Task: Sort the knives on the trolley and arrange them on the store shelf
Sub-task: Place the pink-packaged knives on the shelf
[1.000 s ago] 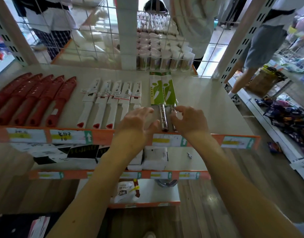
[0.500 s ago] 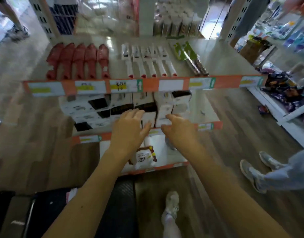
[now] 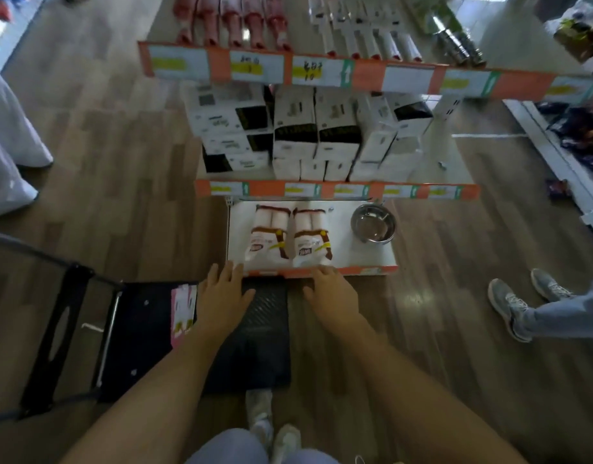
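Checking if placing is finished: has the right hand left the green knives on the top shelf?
Yes. The right hand has dropped from the top shelf to the front edge of the bottom shelf, beside the black trolley, and holds nothing.

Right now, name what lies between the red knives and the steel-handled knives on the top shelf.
A row of white knives, shown in the head view.
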Action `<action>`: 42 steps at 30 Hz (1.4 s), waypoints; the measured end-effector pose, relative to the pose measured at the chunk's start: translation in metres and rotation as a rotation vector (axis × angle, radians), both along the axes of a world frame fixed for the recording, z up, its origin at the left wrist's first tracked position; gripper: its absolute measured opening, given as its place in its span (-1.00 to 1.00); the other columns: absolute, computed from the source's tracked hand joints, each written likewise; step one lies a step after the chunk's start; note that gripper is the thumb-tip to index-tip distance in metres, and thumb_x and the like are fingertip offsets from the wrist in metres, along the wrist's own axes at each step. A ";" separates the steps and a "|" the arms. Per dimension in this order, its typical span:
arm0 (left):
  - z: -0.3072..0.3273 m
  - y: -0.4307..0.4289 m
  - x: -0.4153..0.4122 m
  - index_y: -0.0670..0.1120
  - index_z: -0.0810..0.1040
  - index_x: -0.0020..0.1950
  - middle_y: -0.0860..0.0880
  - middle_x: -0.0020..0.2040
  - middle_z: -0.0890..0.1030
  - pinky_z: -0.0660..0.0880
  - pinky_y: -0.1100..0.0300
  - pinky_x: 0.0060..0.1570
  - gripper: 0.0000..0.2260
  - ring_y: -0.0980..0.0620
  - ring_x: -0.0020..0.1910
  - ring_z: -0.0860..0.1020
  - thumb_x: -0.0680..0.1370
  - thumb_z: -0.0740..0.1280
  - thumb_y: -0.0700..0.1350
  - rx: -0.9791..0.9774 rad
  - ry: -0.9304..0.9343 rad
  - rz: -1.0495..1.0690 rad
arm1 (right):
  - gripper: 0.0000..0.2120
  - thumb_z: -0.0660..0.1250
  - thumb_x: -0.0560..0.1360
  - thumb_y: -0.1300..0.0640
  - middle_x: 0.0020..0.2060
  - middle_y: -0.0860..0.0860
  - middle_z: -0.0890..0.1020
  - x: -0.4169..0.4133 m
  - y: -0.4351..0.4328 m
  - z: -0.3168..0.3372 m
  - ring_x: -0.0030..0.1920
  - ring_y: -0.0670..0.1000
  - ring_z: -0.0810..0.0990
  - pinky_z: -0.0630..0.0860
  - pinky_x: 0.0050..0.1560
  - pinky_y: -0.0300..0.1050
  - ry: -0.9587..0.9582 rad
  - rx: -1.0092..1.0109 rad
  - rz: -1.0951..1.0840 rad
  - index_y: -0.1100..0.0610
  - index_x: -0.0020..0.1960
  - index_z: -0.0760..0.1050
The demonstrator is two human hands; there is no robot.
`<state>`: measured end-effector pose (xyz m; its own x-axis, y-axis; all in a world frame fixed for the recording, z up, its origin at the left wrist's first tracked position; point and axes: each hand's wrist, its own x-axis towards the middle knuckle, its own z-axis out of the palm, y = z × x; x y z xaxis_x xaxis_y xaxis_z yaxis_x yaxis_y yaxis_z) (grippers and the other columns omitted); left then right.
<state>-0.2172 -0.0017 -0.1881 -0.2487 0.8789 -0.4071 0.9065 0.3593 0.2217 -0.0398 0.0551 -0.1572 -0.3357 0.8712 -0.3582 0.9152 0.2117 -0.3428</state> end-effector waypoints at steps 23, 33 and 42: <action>-0.140 -0.172 -0.086 -0.03 0.02 0.52 -0.06 0.52 0.14 0.24 -0.12 0.34 -0.41 -0.17 0.45 0.16 0.58 0.16 0.13 -0.133 -0.078 0.394 | -0.61 0.16 0.59 0.01 0.32 0.04 0.43 -0.102 -0.145 -0.149 0.31 0.07 0.39 0.45 0.13 -0.05 -0.051 -0.205 0.147 0.13 0.38 0.33; -0.374 -0.191 -0.158 -0.06 0.00 0.52 -0.12 0.48 0.21 0.29 -0.08 0.28 -0.38 -0.18 0.40 0.24 0.57 0.17 0.14 -0.155 -0.063 0.462 | -0.74 0.19 0.57 -0.01 -0.05 0.08 0.58 -0.202 -0.172 -0.389 -0.15 0.01 0.50 0.39 -0.23 -0.12 -0.079 -0.265 0.195 0.18 0.02 0.47; -0.546 -0.189 -0.197 -0.06 0.00 0.52 -0.14 0.46 0.23 0.36 -0.06 0.22 -0.33 -0.17 0.37 0.29 0.55 0.18 0.19 -0.094 -0.116 0.552 | -0.70 0.22 0.54 -0.07 -0.09 0.08 0.60 -0.272 -0.172 -0.560 -0.07 0.07 0.58 0.55 -0.08 -0.01 0.048 -0.273 0.130 0.17 0.03 0.49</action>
<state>-0.4143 -0.1906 -0.7337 -0.6093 0.5902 -0.5295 0.5506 0.7955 0.2530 -0.3118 -0.1173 -0.7174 -0.4607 0.6935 -0.5540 0.8677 0.2203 -0.4457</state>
